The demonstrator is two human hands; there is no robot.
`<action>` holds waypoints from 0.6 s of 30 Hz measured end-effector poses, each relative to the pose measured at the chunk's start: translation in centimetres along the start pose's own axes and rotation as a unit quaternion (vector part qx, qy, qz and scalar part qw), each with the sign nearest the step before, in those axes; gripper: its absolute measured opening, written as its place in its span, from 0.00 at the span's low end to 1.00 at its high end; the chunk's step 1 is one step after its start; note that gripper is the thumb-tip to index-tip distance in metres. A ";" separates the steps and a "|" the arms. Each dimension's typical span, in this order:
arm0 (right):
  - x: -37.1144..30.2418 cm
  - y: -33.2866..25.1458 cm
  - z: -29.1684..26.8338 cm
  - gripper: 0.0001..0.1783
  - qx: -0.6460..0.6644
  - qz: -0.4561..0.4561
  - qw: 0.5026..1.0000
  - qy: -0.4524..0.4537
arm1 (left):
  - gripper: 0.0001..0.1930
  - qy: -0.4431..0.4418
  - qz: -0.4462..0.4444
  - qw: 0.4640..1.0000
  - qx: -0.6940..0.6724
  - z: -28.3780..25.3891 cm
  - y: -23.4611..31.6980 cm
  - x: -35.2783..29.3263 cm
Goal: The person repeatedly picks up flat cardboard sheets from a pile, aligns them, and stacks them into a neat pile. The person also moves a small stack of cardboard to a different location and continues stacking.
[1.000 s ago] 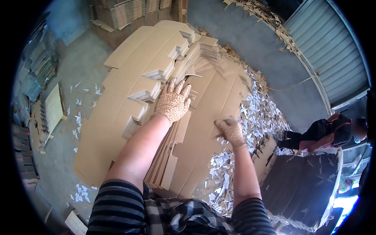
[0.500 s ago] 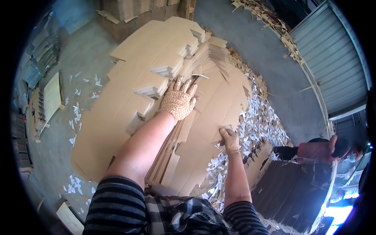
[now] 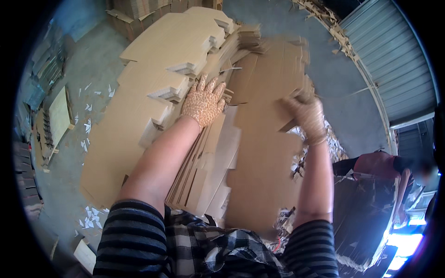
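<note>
My left hand (image 3: 204, 102), in a spotted tan glove, lies flat with its fingers spread near the notched edge of a tall stack of die-cut cardboard sheets (image 3: 157, 55). My right hand (image 3: 307, 116), gloved alike and blurred by motion, is closed on the right edge of a brown cardboard sheet (image 3: 264, 162). That sheet is raised and tilted, with fold lines and cut flaps. Between the stack and the raised sheet, several more flat sheets (image 3: 194, 171) lie fanned with their edges showing. Part of my left palm's contact is hidden beneath the hand.
White and brown paper scraps (image 3: 333, 139) litter the floor at right. A co-worker (image 3: 378, 164) bends over a dark stack (image 3: 361, 217) at lower right. Bundled cardboard (image 3: 139, 16) stands behind; a wooden board (image 3: 60, 120) lies at left. A corrugated metal wall (image 3: 384, 60) rises at far right.
My right hand has moved up and to the right, lifting the cardboard sheet's edge. The left hand stays spread at nearly the same place. The co-worker has bent lower.
</note>
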State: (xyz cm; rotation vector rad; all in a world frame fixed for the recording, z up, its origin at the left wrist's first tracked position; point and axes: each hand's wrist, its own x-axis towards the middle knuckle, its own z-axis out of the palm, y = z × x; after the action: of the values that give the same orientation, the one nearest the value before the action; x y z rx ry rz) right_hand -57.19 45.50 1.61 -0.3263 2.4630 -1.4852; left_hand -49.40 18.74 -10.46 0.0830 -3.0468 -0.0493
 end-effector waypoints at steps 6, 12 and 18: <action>-5.2 8.8 -1.7 0.16 -0.003 0.097 0.995 0.017 | 0.30 0.017 0.002 1.000 -0.010 0.4 -0.2 -0.2; -13.1 18.7 -2.1 0.17 0.001 0.065 0.995 0.076 | 0.31 0.016 0.025 0.999 -0.017 -0.3 -0.2 0.0; -19.6 14.1 -7.3 0.15 0.024 0.108 0.992 0.064 | 0.34 0.064 0.020 0.998 -0.023 -3.8 1.5 -1.0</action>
State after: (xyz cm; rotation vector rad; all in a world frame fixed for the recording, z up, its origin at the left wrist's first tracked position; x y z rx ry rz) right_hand -41.91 64.16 -5.83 0.0450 2.4624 -1.5122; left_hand -48.09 20.20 -6.68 0.0217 -2.9172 -0.1061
